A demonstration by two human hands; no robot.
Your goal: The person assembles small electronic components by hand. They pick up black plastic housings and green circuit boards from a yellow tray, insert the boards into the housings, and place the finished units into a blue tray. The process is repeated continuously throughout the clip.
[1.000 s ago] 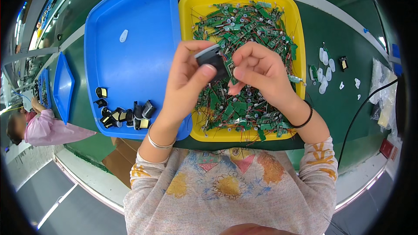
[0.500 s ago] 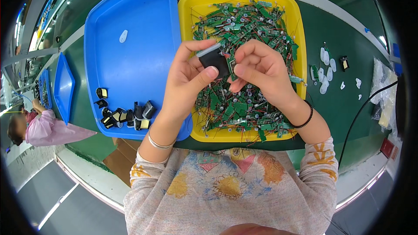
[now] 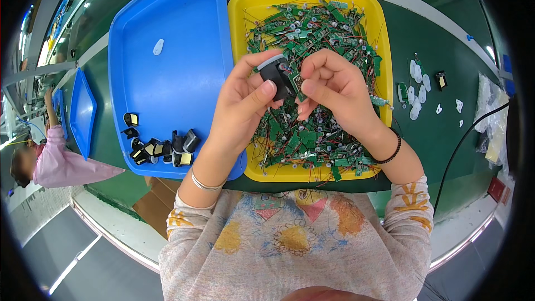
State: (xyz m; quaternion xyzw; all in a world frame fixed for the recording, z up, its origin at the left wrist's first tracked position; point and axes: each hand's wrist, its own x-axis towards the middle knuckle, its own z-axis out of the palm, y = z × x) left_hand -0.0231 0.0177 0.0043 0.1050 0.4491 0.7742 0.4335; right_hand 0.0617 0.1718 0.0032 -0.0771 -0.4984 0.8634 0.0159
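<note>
Over the yellow tray point(image 3: 384, 83), my left hand point(image 3: 243, 92) grips a black plastic housing point(image 3: 273, 78) with a pale grey edge, thumb on its near face. My right hand point(image 3: 334, 86) pinches a small green circuit board point(image 3: 296, 79) between thumb and fingers. The board touches the housing's open right side, and a bit of red wire shows at the top. How far the board sits inside the housing I cannot tell. Beneath both hands lies a heap of green circuit boards point(image 3: 312, 139) with thin wires and small whitish round parts.
A blue tray point(image 3: 167, 17) on the left holds several black housings point(image 3: 161, 147) and one white oval piece point(image 3: 158, 47). White oval pieces point(image 3: 415, 100), another black housing point(image 3: 441, 80) and a plastic bag point(image 3: 489, 111) lie to the right, beside a black cable point(image 3: 460, 147). A person in pink point(image 3: 64, 156) sits far left.
My left hand has turned the housing, so its open side with red wire now faces up more. The right hand has barely moved. The person in pink has raised an arm.
</note>
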